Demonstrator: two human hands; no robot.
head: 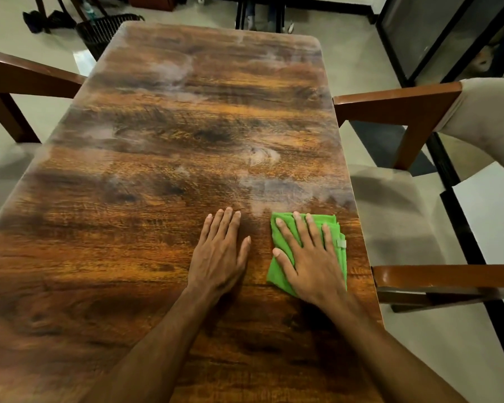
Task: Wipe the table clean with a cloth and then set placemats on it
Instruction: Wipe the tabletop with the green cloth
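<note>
A long wooden table [163, 146] with dark grain fills the view, with pale dusty smears across its far and middle parts. A folded green cloth [339, 228] lies flat near the table's right edge. My right hand [306, 254] presses down on the cloth with fingers spread. My left hand [220, 251] rests flat on the bare wood just left of the cloth, fingers apart and holding nothing. No placemats are in view.
Wooden chairs with pale cushions stand on both sides: one at the right [405, 112], another armrest at the near right [448, 277], one at the left [9, 80]. A dark wire basket [105, 27] sits on the floor beyond the far left corner.
</note>
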